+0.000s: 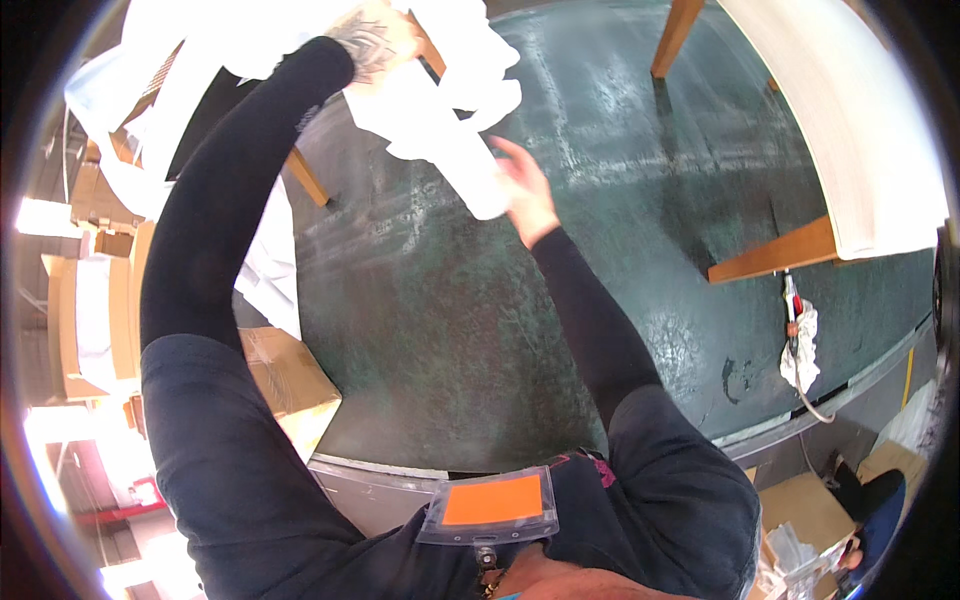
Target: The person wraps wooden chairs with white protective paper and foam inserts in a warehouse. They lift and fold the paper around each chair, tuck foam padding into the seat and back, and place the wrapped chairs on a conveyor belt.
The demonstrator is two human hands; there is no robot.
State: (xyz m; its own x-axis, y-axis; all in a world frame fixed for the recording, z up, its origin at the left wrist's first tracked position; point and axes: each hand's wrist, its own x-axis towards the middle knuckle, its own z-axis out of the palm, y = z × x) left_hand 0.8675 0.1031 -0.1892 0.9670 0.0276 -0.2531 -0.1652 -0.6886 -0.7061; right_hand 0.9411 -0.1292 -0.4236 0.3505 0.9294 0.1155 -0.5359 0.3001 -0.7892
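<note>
A white roll of wrapping sheet point(455, 165), washed out by glare, slants across the upper middle. My right hand point(527, 195) grips its lower right end, one finger reaching up along it. Up at the roll's far end, my left hand point(385, 42) lies against white material beside a wooden furniture leg point(430, 52); glare hides its fingers. Loose white sheeting point(485, 50) hangs in folds to the right of that leg. A second wooden leg point(308, 178) shows below my left forearm.
A white-covered piece of furniture with wooden legs point(775, 250) is at the right on the green work surface point(450, 330). Near it lies a hosed tool point(793, 310) with a crumpled white cloth point(800, 350). Cardboard boxes point(285, 370) stand left; another person point(880, 515) is lower right.
</note>
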